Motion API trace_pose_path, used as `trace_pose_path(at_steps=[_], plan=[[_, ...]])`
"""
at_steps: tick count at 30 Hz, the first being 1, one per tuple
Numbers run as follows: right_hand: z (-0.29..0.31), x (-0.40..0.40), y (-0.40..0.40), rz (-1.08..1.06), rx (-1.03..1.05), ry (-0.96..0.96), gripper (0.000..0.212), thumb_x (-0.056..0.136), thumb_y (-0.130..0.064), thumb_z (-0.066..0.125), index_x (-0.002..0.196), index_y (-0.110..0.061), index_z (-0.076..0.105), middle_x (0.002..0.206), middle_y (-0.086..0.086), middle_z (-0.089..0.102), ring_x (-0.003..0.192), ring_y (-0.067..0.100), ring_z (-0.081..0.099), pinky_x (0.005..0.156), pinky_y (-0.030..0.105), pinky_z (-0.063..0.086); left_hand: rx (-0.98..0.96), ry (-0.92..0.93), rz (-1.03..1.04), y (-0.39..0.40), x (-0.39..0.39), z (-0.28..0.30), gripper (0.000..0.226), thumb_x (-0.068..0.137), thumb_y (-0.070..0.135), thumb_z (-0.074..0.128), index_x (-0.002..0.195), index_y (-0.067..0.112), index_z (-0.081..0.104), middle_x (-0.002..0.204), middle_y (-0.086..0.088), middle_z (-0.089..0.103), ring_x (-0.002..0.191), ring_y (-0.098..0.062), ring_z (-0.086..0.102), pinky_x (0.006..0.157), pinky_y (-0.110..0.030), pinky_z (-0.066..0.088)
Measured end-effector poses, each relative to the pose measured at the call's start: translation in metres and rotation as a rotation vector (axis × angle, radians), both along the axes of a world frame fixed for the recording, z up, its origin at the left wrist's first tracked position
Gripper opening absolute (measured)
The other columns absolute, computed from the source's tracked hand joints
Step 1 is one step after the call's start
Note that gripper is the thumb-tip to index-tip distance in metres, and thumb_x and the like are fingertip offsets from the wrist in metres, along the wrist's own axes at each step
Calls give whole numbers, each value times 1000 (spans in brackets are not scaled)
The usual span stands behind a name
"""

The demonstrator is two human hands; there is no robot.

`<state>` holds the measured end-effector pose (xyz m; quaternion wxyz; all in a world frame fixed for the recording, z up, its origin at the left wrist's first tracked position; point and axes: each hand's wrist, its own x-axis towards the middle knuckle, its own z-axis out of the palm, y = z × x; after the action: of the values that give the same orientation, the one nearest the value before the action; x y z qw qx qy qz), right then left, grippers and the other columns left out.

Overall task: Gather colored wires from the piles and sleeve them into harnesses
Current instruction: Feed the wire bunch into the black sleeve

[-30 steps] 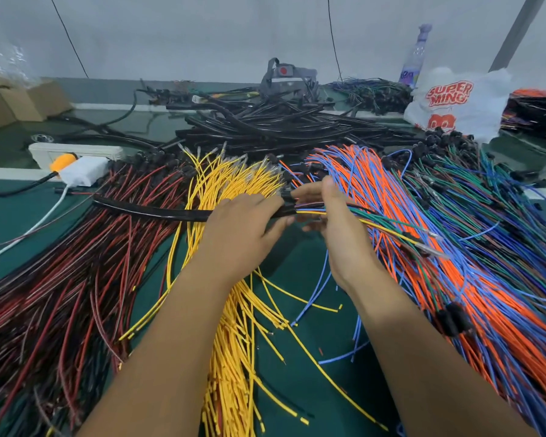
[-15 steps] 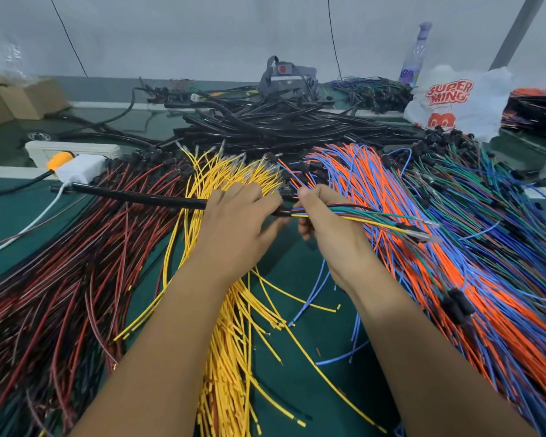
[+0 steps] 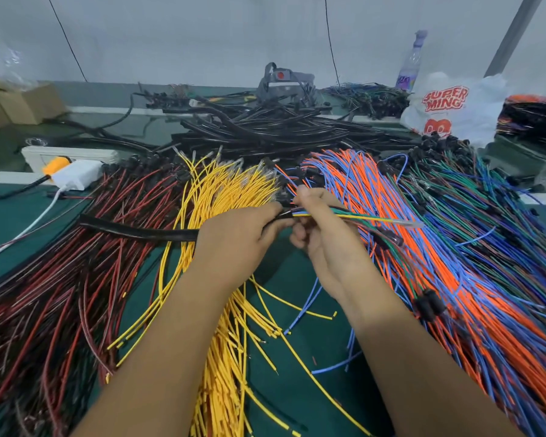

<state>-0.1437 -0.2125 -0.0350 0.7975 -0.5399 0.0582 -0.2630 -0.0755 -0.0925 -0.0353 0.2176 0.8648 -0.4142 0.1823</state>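
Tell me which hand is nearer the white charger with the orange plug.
Left. The left hand sits right of the white charger, holding the black sleeve; the right hand lies farther right.

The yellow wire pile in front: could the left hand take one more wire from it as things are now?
Probably not yet. The yellow wire pile lies directly under the left hand with nothing between, but that hand's grip is already taken by the black sleeve, so it would first have to let go.
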Motion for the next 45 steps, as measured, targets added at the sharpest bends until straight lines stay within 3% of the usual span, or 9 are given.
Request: trace_pose_path(at_steps=[4,13,19,23,27,31,36,39,45], plan=[[2,-4,-6,-27,130,-51,19,84,-17,65,67,-22,58,61,-7,64,51,7,56,49,15,44,-7,-25,61,4,5,-2,31,92,56,33,76,30,36,55,6,39,58,-18,40,44,-26,18],[2,-6,-11,-195,-198,73,16,85,-14,71,70,-15,64,63,1,65,61,14,66,58,20,52,97,-45,-19,9,18,-7,46,87,63,28,91,27,57,69,4,48,74,-22,50,56,-33,32],[0,-6,-6,-106,-185,73,18,87,-10,68,70,-13,62,63,2,62,61,14,62,64,22,50,98,-77,-95,5,15,-4,39,88,60,25,84,27,45,73,7,51,81,-23,50,64,-34,28],[-3,-3,0,-80,-180,123,28,90,-11,64,64,-21,64,67,-1,63,71,10,59,79,30,47,79,-54,-85,3,7,-4,51,86,63,25,116,34,54,74,7,56,78,-23,58,52,-30,28],[-2,-1,5,-2,75,95,9,82,-17,69,74,-21,68,63,-9,59,59,5,46,56,17,33,-42,52,-26,2,2,-2,33,90,59,29,114,44,47,65,8,47,68,-23,55,50,-30,27],[3,-1,1,100,377,-36,27,71,-36,63,93,-22,61,83,-6,67,77,9,62,70,22,44,-153,125,43,3,5,-3,20,94,55,38,89,36,39,57,6,48,59,-21,50,50,-29,33],[9,-3,-5,22,556,-68,44,79,-41,61,107,-7,62,91,2,74,90,14,69,83,26,51,0,156,-71,6,10,-4,20,93,53,46,75,45,43,59,15,48,58,-4,43,48,-28,24],[9,-3,-9,-40,478,-55,36,98,-38,46,117,-9,54,88,7,70,78,17,69,75,27,54,40,201,-113,7,11,-5,18,92,55,45,79,43,44,60,14,49,57,0,44,48,-28,25],[9,-7,-14,3,117,-6,34,102,-19,40,78,-11,62,84,7,69,81,18,64,74,28,53,81,125,-78,7,10,-6,27,91,60,37,95,36,49,62,12,48,60,-11,47,47,-27,25]])
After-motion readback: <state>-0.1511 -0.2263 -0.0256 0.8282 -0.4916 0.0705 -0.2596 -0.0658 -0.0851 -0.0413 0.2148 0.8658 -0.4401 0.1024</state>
